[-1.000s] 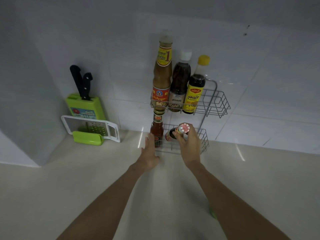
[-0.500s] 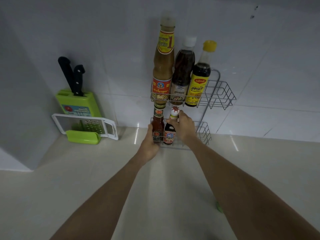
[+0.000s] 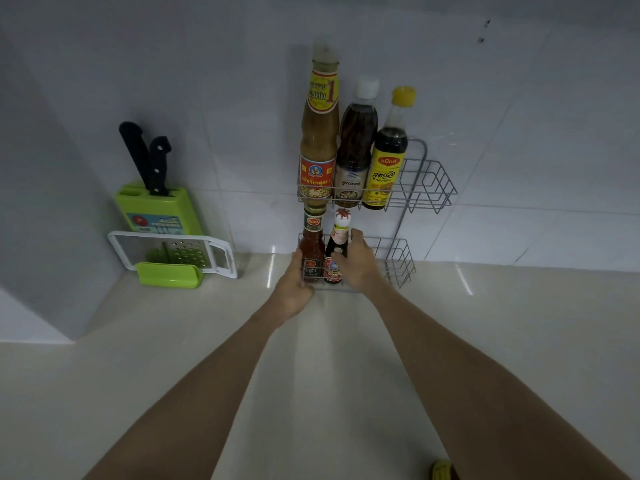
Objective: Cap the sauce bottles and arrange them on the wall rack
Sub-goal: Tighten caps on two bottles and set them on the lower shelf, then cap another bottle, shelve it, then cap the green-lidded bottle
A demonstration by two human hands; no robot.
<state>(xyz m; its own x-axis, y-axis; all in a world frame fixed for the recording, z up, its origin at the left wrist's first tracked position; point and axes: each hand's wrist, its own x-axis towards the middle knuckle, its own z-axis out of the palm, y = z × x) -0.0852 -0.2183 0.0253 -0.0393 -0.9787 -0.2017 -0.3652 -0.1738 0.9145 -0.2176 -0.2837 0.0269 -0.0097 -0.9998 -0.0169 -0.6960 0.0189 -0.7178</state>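
A two-tier wire rack (image 3: 429, 188) hangs on the tiled wall. Its upper basket holds a tall tan sauce bottle (image 3: 318, 133), a dark bottle with a white cap (image 3: 355, 147) and a dark bottle with a yellow cap (image 3: 388, 154). In the lower basket stand a red chilli sauce bottle (image 3: 312, 247) and a small dark bottle with a red-and-white cap (image 3: 336, 251). My right hand (image 3: 358, 263) wraps the small dark bottle from the right. My left hand (image 3: 294, 285) rests against the lower basket's left front corner beside the red bottle.
A green knife block (image 3: 156, 209) with two black-handled knives stands at the left against the wall, a white and green grater (image 3: 173, 252) leaning before it. A beige counter (image 3: 173, 341) runs below. Something yellow-green (image 3: 441, 469) peeks out under my right forearm.
The small dark bottle went from tilted in front of the rack to upright in the lower basket beside the red bottle. My left hand shifted to the basket's left corner.
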